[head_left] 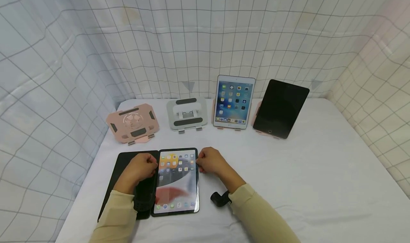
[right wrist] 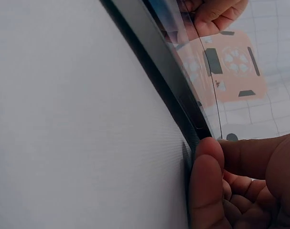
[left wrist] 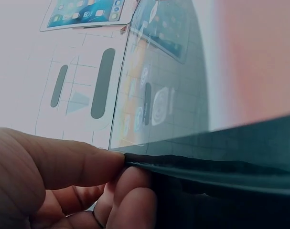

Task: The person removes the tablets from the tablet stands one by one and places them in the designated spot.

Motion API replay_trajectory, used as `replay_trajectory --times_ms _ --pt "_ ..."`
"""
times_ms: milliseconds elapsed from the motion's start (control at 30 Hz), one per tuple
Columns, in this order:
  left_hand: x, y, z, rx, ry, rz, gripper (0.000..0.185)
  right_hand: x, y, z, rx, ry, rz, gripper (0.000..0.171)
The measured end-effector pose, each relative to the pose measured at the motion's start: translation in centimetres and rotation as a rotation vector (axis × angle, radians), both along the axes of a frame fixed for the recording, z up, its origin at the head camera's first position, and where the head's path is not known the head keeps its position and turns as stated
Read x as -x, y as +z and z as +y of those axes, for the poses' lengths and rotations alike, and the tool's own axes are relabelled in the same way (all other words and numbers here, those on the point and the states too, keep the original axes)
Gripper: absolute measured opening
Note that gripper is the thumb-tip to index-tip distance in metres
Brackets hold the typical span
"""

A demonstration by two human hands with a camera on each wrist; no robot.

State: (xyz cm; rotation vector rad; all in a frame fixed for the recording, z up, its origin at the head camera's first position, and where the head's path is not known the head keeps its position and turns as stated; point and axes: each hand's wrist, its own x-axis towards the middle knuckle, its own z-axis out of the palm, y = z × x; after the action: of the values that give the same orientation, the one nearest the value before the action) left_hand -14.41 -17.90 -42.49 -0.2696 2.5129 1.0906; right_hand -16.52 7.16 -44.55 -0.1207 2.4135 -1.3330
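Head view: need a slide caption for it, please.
Both hands grip a lit tablet in its open black case, facing two stands and two propped tablets.

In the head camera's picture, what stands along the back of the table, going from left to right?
Pink stand → grey stand → white tablet with its screen lit → black tablet with a dark screen.

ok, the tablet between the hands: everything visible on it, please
The tablet lies flat and face up on the white table, in portrait, near the front edge. Its screen is lit, showing rows of app icons and a dock, with glare on the glossy glass. It sits in a dark folio case whose cover is folded open to its left. The left hand pinches its upper left edge; the right hand grips the upper right edge, fingertips against the case rim.
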Motion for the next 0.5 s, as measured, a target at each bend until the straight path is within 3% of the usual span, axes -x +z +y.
replay_trajectory --times_ms 500 --pt "0.1 -0.17 0.14 0.023 0.002 0.016 0.014 0.01 0.07 -0.25 -0.074 0.016 0.035 0.017"
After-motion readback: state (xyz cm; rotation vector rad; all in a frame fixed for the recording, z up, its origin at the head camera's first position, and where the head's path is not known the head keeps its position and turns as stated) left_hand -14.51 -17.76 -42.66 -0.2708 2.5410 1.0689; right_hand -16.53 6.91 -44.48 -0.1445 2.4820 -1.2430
